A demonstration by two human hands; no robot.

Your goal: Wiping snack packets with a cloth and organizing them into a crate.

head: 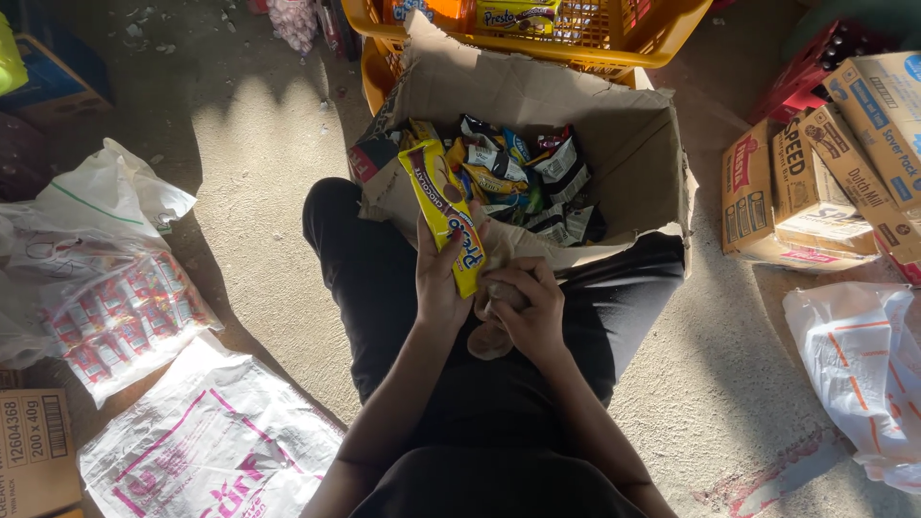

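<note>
1. Head view: person sits on a concrete floor (259,173), legs in black trousers, an open cardboard box (537,105) at the knees.
2. Left hand (439,278) is closed around the lower end of a long yellow snack pack (443,209). The pack is tilted, its top end leaning left, over the box's near edge.
3. Right hand (531,309) is curled tight around a brownish cloth (491,338). A bit of it hangs below the fist, over the lap. Both hands are just beside each other, the right fingers near the pack's bottom end.
4. The box is tipped open towards the person, flaps ragged. Inside: a loose pile of snack packets (518,177), yellow, blue, black and white, sitting in the near left part.
5. Behind the box: yellow plastic crates (662,38) with more packs in them.
6. Right: stacked printed cartons (825,182), a red crate (801,72) behind them, and a white plastic bag (863,374) in the lower right.
7. Left: a clear bag of small red-and-white sachets (120,321), a white bag (106,197) above it, a white-and-pink printed sack (206,441) below, and a brown carton (34,446) at the bottom corner.
8. Lighting: hard sun on the floor, hands and lap in shadow.
</note>
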